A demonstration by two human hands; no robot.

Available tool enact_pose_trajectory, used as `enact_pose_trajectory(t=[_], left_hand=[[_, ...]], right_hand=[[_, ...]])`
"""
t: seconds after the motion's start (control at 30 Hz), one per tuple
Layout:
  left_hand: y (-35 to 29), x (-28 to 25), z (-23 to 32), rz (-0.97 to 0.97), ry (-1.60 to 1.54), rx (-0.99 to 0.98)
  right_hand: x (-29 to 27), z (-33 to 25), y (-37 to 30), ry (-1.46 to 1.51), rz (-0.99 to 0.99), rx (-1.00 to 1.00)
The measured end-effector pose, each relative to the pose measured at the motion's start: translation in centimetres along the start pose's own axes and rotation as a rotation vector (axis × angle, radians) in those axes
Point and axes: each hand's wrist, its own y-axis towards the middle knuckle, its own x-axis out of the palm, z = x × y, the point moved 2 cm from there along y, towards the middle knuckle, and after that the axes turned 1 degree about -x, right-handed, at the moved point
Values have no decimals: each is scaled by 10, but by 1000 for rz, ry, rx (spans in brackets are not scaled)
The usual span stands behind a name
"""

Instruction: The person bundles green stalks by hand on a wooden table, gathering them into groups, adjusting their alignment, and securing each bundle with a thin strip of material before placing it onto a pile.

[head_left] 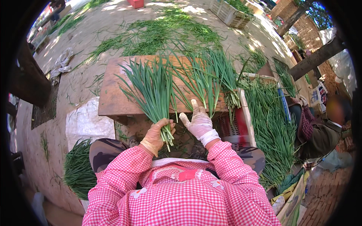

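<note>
My left hand [157, 135], in a tan glove, is closed around the stems of a bunch of green chives [152, 88] whose leaves fan out over a low wooden table [113, 98]. My right hand [198, 121], in a thin white glove, hovers just to the right with fingers spread, holding nothing. It is near a second heap of chives [209, 73] lying on the table's right half.
A white plastic crate [245, 116] piled with chives stands on the right, with another seated person [320, 132] beside it. More chives lie on the ground by my left knee [77, 169] and scattered beyond the table. A white sack [86, 122] lies left.
</note>
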Motion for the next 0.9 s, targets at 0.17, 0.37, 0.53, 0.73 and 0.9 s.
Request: enact_pose_trajectory(t=[0.17, 0.37, 0.53, 0.73, 0.9], left_hand=[[5, -5, 0, 1, 29, -8], [-4, 2, 1, -168, -32, -80], [4, -11, 2, 6, 13, 62], [-4, 4, 3, -156, -27, -17], [2, -10, -4, -119, -141, -58]], right_hand=[[24, 0, -6, 558, 76, 90], [35, -29, -19, 1424, -508, 466], [49, -13, -6, 1310, -490, 209], [49, -22, -37, 389, -197, -397], [-30, -22, -25, 437, -786, -321]])
